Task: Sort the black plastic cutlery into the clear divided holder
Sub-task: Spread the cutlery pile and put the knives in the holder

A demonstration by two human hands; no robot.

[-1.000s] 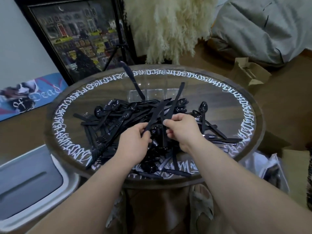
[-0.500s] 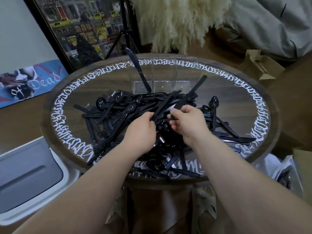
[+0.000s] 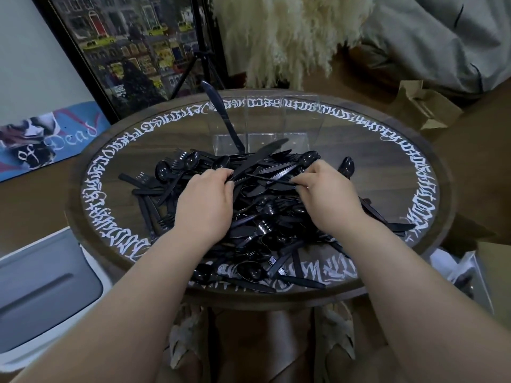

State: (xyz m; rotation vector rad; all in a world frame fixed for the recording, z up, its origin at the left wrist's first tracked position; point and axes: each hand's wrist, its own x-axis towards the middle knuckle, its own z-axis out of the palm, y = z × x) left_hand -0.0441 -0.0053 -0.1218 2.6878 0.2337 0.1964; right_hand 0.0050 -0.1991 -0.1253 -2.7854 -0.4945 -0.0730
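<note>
Head view: left hand (image 3: 206,201) grips knife (image 3: 257,158); right hand (image 3: 329,193) pinches cutlery (image 3: 272,179)

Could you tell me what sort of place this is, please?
Probably a room at home, not a workshop: a round wooden table edged with white lettering, a framed street picture leaning on the wall, and pampas grass beside grey bedding on the floor.

Glossy black cutlery (image 3: 257,217) heaped on a dark brown wood table (image 3: 359,156) ringed with white calligraphy, a clear holder (image 3: 276,128) behind, cream fluffy plumes (image 3: 282,37) and a black-framed picture (image 3: 132,45) with yellow cabs.
</note>
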